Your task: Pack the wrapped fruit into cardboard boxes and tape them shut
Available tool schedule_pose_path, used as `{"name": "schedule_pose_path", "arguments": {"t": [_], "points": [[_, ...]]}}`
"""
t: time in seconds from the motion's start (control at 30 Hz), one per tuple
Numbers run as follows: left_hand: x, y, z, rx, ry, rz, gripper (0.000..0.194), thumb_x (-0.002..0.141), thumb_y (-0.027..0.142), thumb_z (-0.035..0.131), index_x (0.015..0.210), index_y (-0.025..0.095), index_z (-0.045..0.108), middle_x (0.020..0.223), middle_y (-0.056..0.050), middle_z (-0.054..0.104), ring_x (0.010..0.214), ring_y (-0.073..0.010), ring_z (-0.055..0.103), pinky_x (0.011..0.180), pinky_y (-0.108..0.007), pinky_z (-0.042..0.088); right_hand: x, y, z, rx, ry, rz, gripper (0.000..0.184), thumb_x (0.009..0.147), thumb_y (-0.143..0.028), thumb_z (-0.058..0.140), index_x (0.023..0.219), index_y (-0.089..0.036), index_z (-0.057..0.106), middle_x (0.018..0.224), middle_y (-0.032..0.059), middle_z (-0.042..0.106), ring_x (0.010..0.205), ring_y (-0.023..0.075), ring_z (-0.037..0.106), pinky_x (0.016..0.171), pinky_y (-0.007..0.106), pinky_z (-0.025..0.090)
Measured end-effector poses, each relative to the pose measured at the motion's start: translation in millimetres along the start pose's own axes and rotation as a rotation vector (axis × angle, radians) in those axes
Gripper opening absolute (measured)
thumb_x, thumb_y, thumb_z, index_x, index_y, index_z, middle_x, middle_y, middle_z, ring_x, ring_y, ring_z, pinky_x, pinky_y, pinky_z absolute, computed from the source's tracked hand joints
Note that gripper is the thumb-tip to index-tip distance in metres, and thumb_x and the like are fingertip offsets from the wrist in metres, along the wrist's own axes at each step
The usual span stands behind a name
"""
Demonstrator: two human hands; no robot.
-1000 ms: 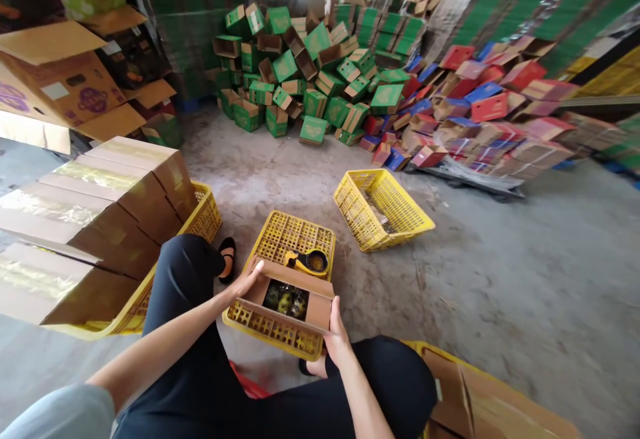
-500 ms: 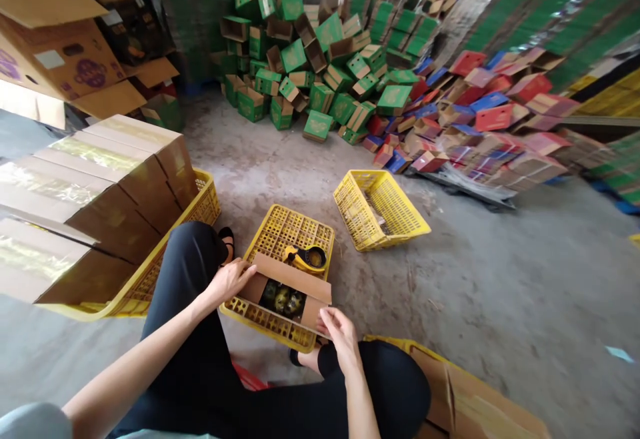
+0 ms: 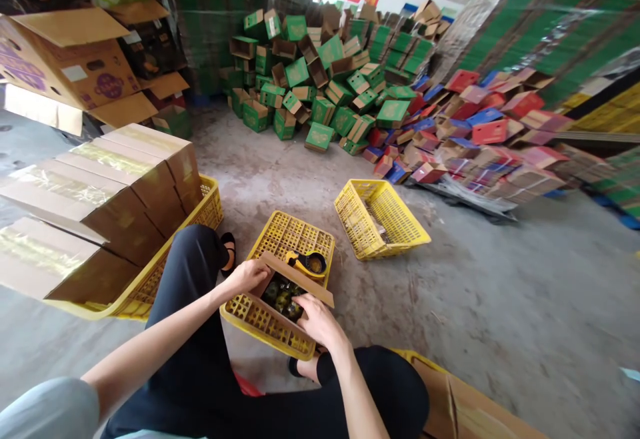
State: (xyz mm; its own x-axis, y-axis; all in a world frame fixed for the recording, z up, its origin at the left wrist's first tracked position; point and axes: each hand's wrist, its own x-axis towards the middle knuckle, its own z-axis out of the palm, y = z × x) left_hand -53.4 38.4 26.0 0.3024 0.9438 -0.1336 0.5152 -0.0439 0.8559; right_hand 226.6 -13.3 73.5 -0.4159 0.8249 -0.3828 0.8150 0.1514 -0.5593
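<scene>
A small open cardboard box point(image 3: 295, 277) sits on an upturned yellow plastic crate point(image 3: 280, 229) between my legs. Several dark green, shiny round fruits point(image 3: 281, 296) lie inside, partly covered by my right hand. With fingers curled round the box's left end, at its upright far flap, my left hand point(image 3: 249, 275) grips the cardboard. My right hand point(image 3: 320, 320) reaches over the right end, fingers stretched into the box beside the fruits; its thumb is hidden. Behind the far flap lies a yellow and black tape dispenser point(image 3: 309, 263), touched by neither hand.
Left of me, taped cartons point(image 3: 125, 185) fill a yellow crate point(image 3: 213, 202). Another yellow crate point(image 3: 383, 219) stands ahead on the floor. Green boxes point(image 3: 320, 136) and red and blue boxes point(image 3: 490, 132) are heaped behind. Cardboard point(image 3: 465, 399) lies by my right knee.
My right hand has moved left from the box's right end flap, its fingers now inside. The left hand has closed round the left end. The camera view has tilted up slightly.
</scene>
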Motion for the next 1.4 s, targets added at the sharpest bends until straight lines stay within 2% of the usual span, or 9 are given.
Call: {"name": "schedule_pose_path", "arguments": {"t": [0.13,0.23,0.4,0.53,0.9,1.13,1.2,1.27,1.4], "points": [[3.0,1.9,4.9,0.262,-0.242,0.226,0.033,0.087,0.027,0.067,0.118,0.022,0.077,0.137,-0.007,0.071,0.121,-0.0274,0.070,0.104,-0.033,0.054,7.3,-4.9,6.4,-0.172,0.003,-0.041,0.095,0.072,-0.005,0.061,0.163,-0.019,0.039,0.169,0.0137,0.038,0.157,0.0303,0.036,0.128,0.044,0.033],[3.4,-1.0,8.4,0.421,-0.327,0.354,0.051,0.089,0.035,0.072,0.137,0.018,0.067,0.155,-0.012,0.057,0.139,-0.0294,0.059,0.114,-0.035,0.048,2.8,-0.1,15.2,-0.252,0.073,-0.044,0.108,0.075,-0.006,0.062,0.170,-0.026,0.015,0.173,0.0114,0.029,0.160,0.0314,0.027,0.129,0.053,0.027],[3.2,-11.1,13.1,0.593,-0.322,0.489,0.046,0.103,0.046,0.057,0.140,0.020,0.066,0.151,-0.012,0.061,0.155,-0.0319,0.038,0.126,-0.045,0.033,-7.7,3.2,27.1,-0.348,0.225,-0.123,0.120,0.083,-0.006,0.064,0.167,-0.031,-0.017,0.174,0.0112,0.028,0.161,0.0297,0.024,0.129,0.063,0.017],[1.5,-14.6,17.5,0.680,-0.277,0.554,0.043,0.102,0.047,0.059,0.133,0.019,0.070,0.146,-0.013,0.063,0.153,-0.0327,0.041,0.125,-0.044,0.035,-11.4,0.1,28.2,-0.376,0.335,-0.140,0.118,0.089,-0.011,0.062,0.163,-0.030,-0.028,0.174,0.0122,0.024,0.161,0.0316,0.024,0.127,0.070,0.013],[-19.3,-18.4,26.6,0.682,-0.245,0.477,0.042,0.106,0.050,0.049,0.128,0.023,0.074,0.163,-0.014,0.047,0.156,-0.0345,0.036,0.128,-0.056,0.026,9.0,4.0,30.2,-0.605,0.459,-0.038,0.111,0.094,-0.033,0.070,0.169,-0.023,-0.011,0.176,0.0134,0.016,0.164,0.0362,0.004,0.124,0.076,0.002],[-20.3,-16.4,33.5,0.591,-0.194,0.431,0.039,0.105,0.047,0.052,0.129,0.027,0.074,0.165,-0.010,0.046,0.158,-0.0345,0.032,0.130,-0.060,0.018,43.6,-3.1,2.6,-0.554,0.380,0.030,0.101,0.095,-0.044,0.068,0.171,-0.021,0.005,0.175,0.0184,0.017,0.162,0.0447,0.009,0.120,0.081,0.002],[-22.0,-15.7,36.4,0.574,-0.179,0.424,0.039,0.105,0.046,0.050,0.127,0.026,0.076,0.163,-0.011,0.047,0.158,-0.0362,0.030,0.130,-0.062,0.016,50.5,-6.4,-4.4,-0.516,0.411,0.024,0.095,0.098,-0.046,0.064,0.170,-0.019,0.009,0.172,0.0213,0.028,0.160,0.0452,0.019,0.122,0.078,0.007],[-25.5,-16.3,39.3,0.578,-0.179,0.435,0.038,0.105,0.046,0.051,0.124,0.025,0.077,0.162,-0.011,0.049,0.159,-0.0378,0.029,0.130,-0.064,0.014,56.2,-8.5,-8.5,-0.476,0.430,0.027,0.083,0.101,-0.046,0.060,0.169,-0.019,0.019,0.157,0.0224,0.053,0.148,0.0417,0.045,0.124,0.070,0.015],[-32.4,-20.3,42.0,0.585,-0.165,0.471,0.039,0.106,0.046,0.049,0.128,0.026,0.075,0.162,-0.009,0.050,0.159,-0.0337,0.030,0.132,-0.059,0.007,68.7,-8.4,-18.5,-0.439,0.275,0.084,0.050,0.105,-0.044,0.055,0.151,-0.027,0.057,0.126,0.0153,0.076,0.118,0.0312,0.070,0.113,0.048,0.044]]}}
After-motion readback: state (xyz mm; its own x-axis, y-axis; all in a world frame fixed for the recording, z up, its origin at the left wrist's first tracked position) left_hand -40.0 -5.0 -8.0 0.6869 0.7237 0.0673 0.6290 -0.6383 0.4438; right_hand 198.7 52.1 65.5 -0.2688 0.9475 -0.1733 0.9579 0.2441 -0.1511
